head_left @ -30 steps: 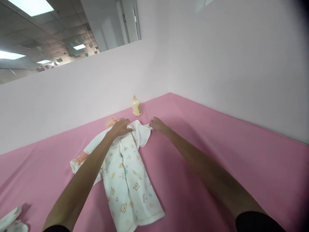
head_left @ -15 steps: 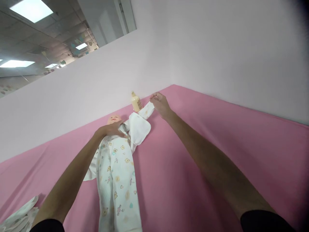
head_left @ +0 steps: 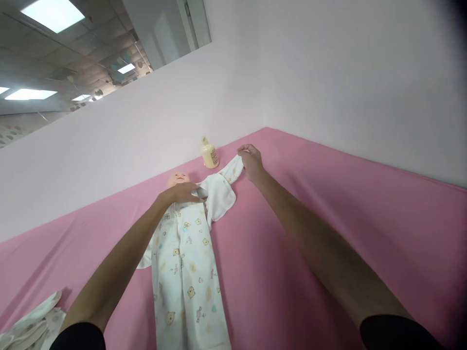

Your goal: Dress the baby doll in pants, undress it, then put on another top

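Observation:
A baby doll (head_left: 177,178) lies on its back on the pink sheet (head_left: 310,223), dressed in a white printed romper (head_left: 186,272). My left hand (head_left: 182,193) lies flat on the doll's chest near the neckline, fingers stretched out. My right hand (head_left: 250,160) is closed on the end of the romper's sleeve (head_left: 231,172), which is stretched out to the right of the doll. The doll's arm on that side is hidden inside the cloth.
A small yellow bottle (head_left: 209,153) stands against the white wall just behind the sleeve. More printed baby clothes (head_left: 31,328) lie at the bottom left corner. White walls meet in a corner at the far end of the pink sheet.
My right hand took the sleeve end and drew it outward to the right, away from the doll. My left hand stayed on the doll's chest. The camera tilted a little.

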Available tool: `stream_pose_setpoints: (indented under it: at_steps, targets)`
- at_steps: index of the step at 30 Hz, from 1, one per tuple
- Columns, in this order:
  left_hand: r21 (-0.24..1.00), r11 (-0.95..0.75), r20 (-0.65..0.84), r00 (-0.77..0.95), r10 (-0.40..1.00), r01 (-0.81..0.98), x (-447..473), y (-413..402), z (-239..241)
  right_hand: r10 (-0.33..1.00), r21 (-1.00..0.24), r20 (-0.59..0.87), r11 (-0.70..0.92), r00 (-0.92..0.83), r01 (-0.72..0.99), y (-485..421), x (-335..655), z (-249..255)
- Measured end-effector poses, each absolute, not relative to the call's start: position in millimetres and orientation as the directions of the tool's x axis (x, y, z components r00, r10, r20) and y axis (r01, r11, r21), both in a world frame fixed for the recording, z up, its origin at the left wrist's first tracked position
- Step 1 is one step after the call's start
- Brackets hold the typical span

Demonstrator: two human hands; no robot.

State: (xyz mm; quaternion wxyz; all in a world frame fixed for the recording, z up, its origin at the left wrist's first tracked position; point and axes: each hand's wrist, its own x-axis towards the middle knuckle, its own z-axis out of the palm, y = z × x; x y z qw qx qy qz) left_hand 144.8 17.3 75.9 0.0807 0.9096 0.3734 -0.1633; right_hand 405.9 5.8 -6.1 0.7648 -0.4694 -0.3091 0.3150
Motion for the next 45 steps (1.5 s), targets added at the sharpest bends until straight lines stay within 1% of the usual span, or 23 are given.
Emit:
stream_pose_setpoints:
  at_steps: [2, 4, 6, 8, 11, 12, 14, 17, 18, 20, 23, 25, 27, 29, 31, 33, 36, 40, 45]
  targets:
    - [-0.036, -0.725, -0.277, 0.69, 0.668, 0.688, 153, 18, 67, 0.77, -0.908, 0.182, 0.371, 0.612, -0.197, 3, 406, -4]
    - [-0.083, -0.743, -0.187, 0.722, 0.666, 0.664, 157, 20, 60, 0.769, -0.933, 0.183, 0.332, 0.612, -0.138, -2, 405, -1]
    - [-0.11, -0.761, -0.111, 0.754, 0.648, 0.639, 158, 22, 54, 0.778, -0.978, 0.168, 0.211, 0.605, 0.0, -6, 402, -1]
    - [-0.121, -0.766, -0.035, 0.768, 0.639, 0.632, 158, 23, 49, 0.793, -0.989, 0.132, 0.065, 0.595, 0.132, -9, 400, -3]
    - [-0.118, -0.704, 0.099, 0.714, 0.693, 0.7, 160, 23, 41, 0.807, -0.973, 0.057, -0.089, 0.588, 0.215, -12, 395, -7]
    - [-0.105, -0.684, 0.12, 0.692, 0.712, 0.722, 161, 23, 39, 0.804, -0.96, 0.037, -0.137, 0.594, 0.246, -13, 394, -7]
    - [-0.076, -0.684, 0.096, 0.688, 0.719, 0.726, 163, 23, 35, 0.792, -0.895, 0.036, -0.245, 0.609, 0.372, -15, 391, -8]
    - [-0.064, -0.729, 0.039, 0.732, 0.68, 0.681, 164, 23, 33, 0.808, -0.7, 0.044, -0.395, 0.588, 0.595, -18, 387, -7]
    - [-0.068, -0.742, 0.04, 0.745, 0.666, 0.667, 163, 23, 32, 0.824, -0.638, 0.018, -0.427, 0.567, 0.641, -19, 387, -6]
    - [-0.076, -0.77, 0.043, 0.774, 0.632, 0.633, 163, 23, 32, 0.846, -0.559, -0.054, -0.465, 0.53, 0.686, -22, 386, -6]
    - [-0.096, -0.818, -0.001, 0.821, 0.571, 0.568, 164, 22, 31, 0.877, -0.485, -0.136, -0.465, 0.461, 0.741, -26, 385, -6]
    - [-0.127, -0.831, -0.046, 0.834, 0.55, 0.541, 167, 21, 30, 0.903, -0.482, -0.186, -0.427, 0.387, 0.765, -28, 386, -7]
    - [-0.175, -0.825, -0.093, 0.825, 0.557, 0.537, 173, 21, 29, 0.928, -0.538, -0.219, -0.371, 0.3, 0.757, -30, 387, -11]
    - [-0.217, -0.811, -0.139, 0.805, 0.577, 0.544, 179, 21, 27, 0.951, -0.619, -0.218, -0.31, 0.222, 0.722, -30, 389, -17]
    - [-0.241, -0.798, -0.17, 0.785, 0.596, 0.553, 184, 21, 26, 0.968, -0.688, -0.202, -0.248, 0.148, 0.682, -29, 391, -25]
    - [-0.248, -0.791, -0.178, 0.777, 0.604, 0.559, 187, 23, 25, 0.981, -0.734, -0.155, -0.193, 0.117, 0.651, -28, 393, -31]
    - [-0.256, -0.784, -0.177, 0.77, 0.613, 0.566, 186, 24, 27, 0.988, -0.791, -0.024, -0.111, 0.151, 0.602, -28, 397, -34]
    - [-0.264, -0.765, -0.16, 0.756, 0.635, 0.588, 181, 23, 35, 0.95, -0.82, 0.158, -0.025, 0.268, 0.572, -29, 406, -27]
    - [-0.245, -0.756, -0.147, 0.747, 0.648, 0.607, 174, 19, 45, 0.878, -0.809, 0.258, -0.031, 0.403, 0.586, -29, 420, -21]
